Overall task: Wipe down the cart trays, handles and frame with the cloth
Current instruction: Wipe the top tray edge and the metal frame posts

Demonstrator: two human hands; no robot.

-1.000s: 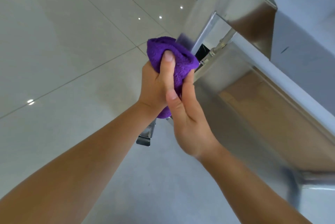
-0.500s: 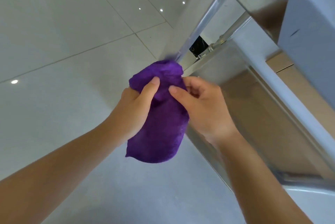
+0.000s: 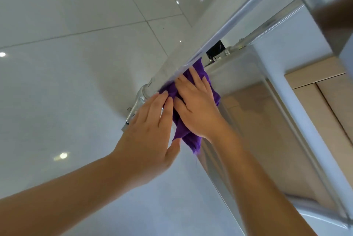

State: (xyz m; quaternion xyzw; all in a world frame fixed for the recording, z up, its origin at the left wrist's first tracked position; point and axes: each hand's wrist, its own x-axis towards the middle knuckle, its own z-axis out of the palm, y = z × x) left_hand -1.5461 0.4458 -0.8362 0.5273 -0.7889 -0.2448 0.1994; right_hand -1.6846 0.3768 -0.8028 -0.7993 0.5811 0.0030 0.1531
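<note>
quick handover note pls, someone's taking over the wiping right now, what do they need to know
Left hand: fingers straight, fingertips on the purple cloth.
Right hand: flat, pressing the cloth against the cart's metal frame near a corner joint.
Cloth: spread under both palms, lower end hanging free.
Done: cannot tell which parts have been wiped.
Left: wipe this frame section, then check trays and handles, which are not clearly in view.

Across the left of the frame we see a glossy white tiled floor with thin grout lines, dotted with reflected ceiling lights; light wooden panelling at right.
</note>
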